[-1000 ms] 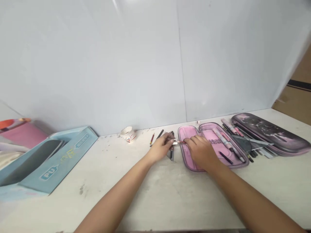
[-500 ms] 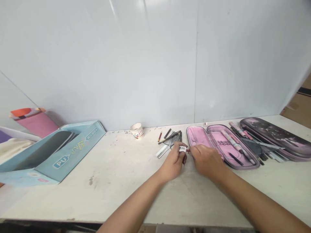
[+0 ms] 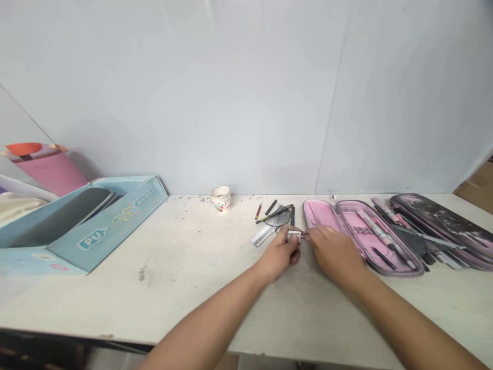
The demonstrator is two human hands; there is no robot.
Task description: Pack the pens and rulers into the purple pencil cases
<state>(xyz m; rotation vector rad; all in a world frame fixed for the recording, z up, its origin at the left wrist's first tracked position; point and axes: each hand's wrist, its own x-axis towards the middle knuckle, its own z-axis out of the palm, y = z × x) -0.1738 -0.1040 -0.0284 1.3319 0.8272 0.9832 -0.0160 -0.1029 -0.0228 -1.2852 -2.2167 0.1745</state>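
Observation:
Above the table, my left hand (image 3: 279, 254) is closed around a small white pencil sharpener (image 3: 294, 234). My right hand (image 3: 334, 253), just to its right, pinches a thin pencil (image 3: 304, 236); only a short reddish bit shows between the hands, at the sharpener's end. Most of the pencil is hidden by my right fingers. Just beyond my left hand lie a clear ruler (image 3: 262, 235), a short red pencil (image 3: 258, 211), a black stick (image 3: 270, 206) and a dark pencil (image 3: 275, 214). An open pink pencil case (image 3: 319, 215) is beyond my right hand.
A white paper cup (image 3: 221, 200) stands near the wall. At the left sits a blue box (image 3: 111, 226) with a dark case (image 3: 73, 216) in it. Rightward are a closed dark pencil case (image 3: 442, 218) and several pens and rulers. Dark specks mark the table (image 3: 162, 303).
The camera view has shifted, so the cup and pencil cases appear further right. Both hands keep their hold; my right fingers have turned slightly by the sharpener.

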